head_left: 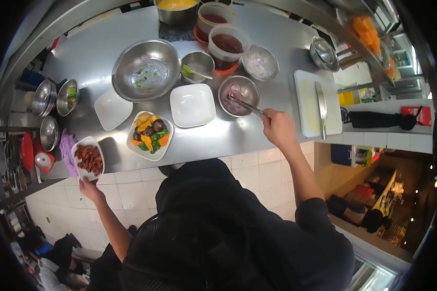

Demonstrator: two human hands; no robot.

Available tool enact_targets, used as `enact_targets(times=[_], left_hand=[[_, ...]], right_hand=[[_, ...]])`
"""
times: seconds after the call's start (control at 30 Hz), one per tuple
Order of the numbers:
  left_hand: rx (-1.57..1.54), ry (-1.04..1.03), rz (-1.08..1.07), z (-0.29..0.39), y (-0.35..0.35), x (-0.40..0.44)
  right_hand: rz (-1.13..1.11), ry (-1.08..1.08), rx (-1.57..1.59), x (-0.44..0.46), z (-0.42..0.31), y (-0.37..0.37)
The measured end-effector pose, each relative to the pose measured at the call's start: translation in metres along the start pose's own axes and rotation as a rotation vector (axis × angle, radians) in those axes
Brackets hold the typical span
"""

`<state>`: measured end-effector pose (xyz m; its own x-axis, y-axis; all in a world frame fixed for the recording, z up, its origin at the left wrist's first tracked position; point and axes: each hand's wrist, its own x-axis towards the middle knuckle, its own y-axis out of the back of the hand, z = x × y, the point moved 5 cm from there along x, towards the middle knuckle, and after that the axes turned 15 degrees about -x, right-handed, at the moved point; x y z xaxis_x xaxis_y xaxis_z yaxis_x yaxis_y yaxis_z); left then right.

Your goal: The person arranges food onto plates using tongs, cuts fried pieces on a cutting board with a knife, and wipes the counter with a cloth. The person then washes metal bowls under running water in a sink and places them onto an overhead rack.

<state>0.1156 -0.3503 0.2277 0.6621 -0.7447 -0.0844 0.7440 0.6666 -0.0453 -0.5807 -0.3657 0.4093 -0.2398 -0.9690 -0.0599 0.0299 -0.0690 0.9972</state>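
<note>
My left hand [91, 188] grips the near edge of a white dish [100, 145] filled with reddish-brown pieces [89, 160], at the table's left front edge. In my right hand [279, 128] are metal tongs [254, 109], closed around their handle. The tips of the tongs reach into a steel bowl [224, 105] of sliced red onion rings [235, 91]. Between my hands stands a white dish [155, 156] of mixed vegetables [150, 132], in orange, green, yellow and dark brown. Two bare white dishes [193, 105] [112, 109] lie behind it.
A large steel bowl [145, 92] with green scraps sits behind the dishes. Tubs of dark red liquid [227, 44] stand at the back. On the right, a knife [321, 104] lies on a white cutting board [307, 109]. A purple cloth [68, 150] and steel bowls [49, 133] are at left.
</note>
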Motion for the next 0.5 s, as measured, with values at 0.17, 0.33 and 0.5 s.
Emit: enact_targets(times=[0.17, 0.33, 0.5], left_hand=[[0.06, -0.065, -0.095, 0.098, -0.017, -0.046], [0.19, -0.045, -0.31, 0.112, -0.116, -0.097], [0.083, 0.086, -0.949, 0.075, -0.258, -0.196]], right_hand=[[0.014, -0.105, 0.238, -0.005, 0.03, 0.012], [-0.028, -0.203, 0.622, -0.021, 0.057, 0.037], [-0.005, -0.208, 0.683, -0.061, 0.044, 0.083]])
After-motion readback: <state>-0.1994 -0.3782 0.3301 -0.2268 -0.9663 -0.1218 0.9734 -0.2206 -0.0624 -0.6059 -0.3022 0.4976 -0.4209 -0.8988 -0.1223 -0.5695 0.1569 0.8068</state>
